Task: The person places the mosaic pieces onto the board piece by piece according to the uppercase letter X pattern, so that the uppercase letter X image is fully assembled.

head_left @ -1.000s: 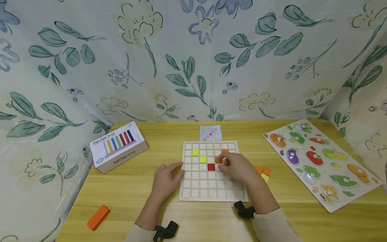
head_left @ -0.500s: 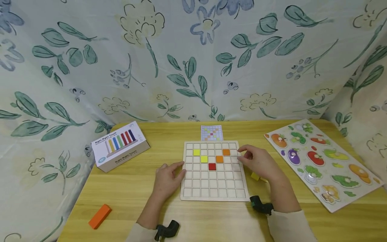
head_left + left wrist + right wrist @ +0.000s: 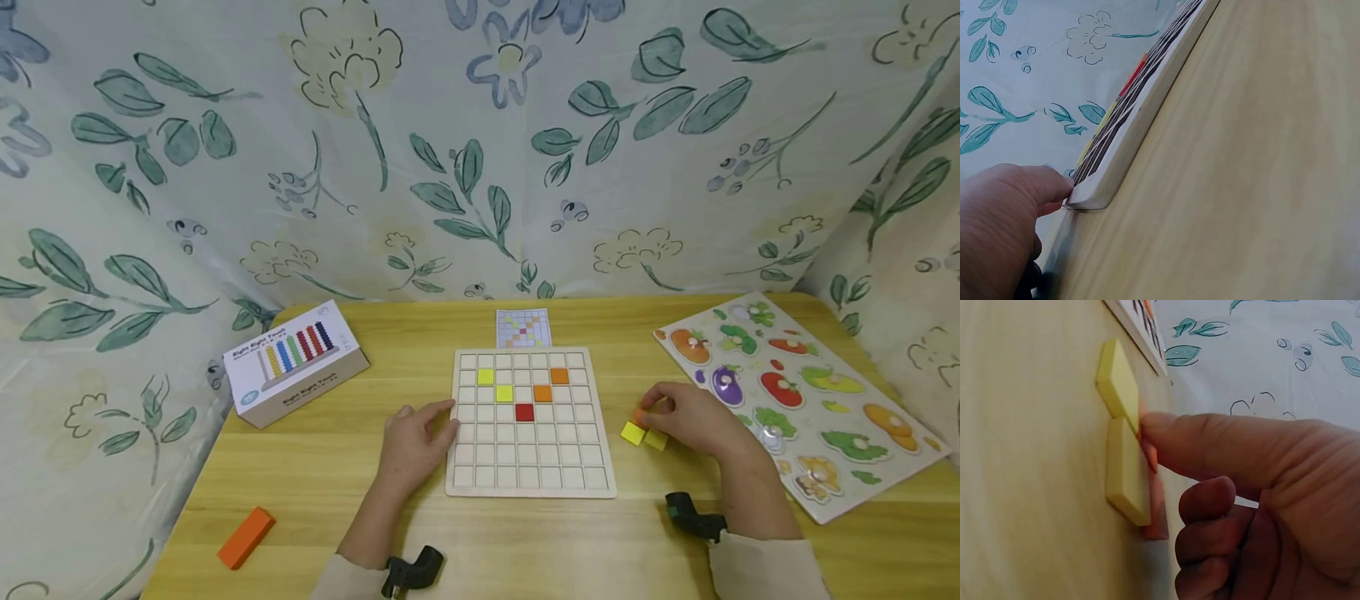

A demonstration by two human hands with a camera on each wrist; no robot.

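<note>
In the head view, a wooden grid board [image 3: 525, 477] lies mid-table, bearing two yellow tiles, two orange tiles and one red tile [image 3: 524, 412]. My left hand [image 3: 411, 446] rests at its left edge, thumb and forefinger against the rim. Right of the board, my right hand [image 3: 693, 418] pinches an orange tile [image 3: 639, 416] in a small cluster. Two yellow tiles, one nearer the board [image 3: 632, 432] and one under the hand [image 3: 656, 440], lie beside it. The right wrist view shows the thumb on the orange tile, with another orange tile [image 3: 1157, 512] lower down; the forefinger is hidden there.
A small pattern card [image 3: 522, 327] lies behind the board. A boxed toy [image 3: 296, 364] stands at the back left, and an orange block [image 3: 246, 537] lies at the front left. A vegetable puzzle board [image 3: 798, 400] covers the right side. Floral cloth hangs behind.
My right hand has left the orange tiles on the board, swung right and come down onto the loose tiles. The left hand has stayed at the board's edge.
</note>
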